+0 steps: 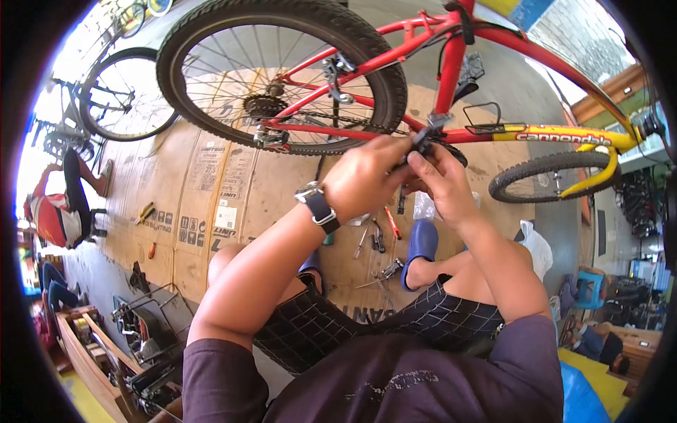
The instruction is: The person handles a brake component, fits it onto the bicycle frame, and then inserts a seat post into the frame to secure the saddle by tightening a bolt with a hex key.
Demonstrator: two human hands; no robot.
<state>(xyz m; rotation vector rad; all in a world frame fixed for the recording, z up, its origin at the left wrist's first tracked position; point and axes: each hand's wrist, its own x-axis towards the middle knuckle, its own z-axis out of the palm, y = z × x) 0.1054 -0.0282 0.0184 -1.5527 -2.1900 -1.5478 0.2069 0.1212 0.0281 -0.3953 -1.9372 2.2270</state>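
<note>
A red and yellow bicycle [451,134] stands on flattened cardboard in front of me. Its rear wheel [282,74] is at the upper left and its front wheel [553,175] at the right. My left hand [367,180], with a wristwatch on the wrist, and my right hand [441,180] meet at the crank area beside the black pedal [427,137]. Both hands close on a small dark part there, which my fingers mostly hide. I sit with my knees apart, blue shoes on the cardboard.
Hand tools [381,240] lie on the cardboard [211,197] between my feet, more at the left. Another bicycle wheel [127,95] stands at the upper left. A seated person [60,211] is at the far left. A metal rack [141,338] sits at the lower left.
</note>
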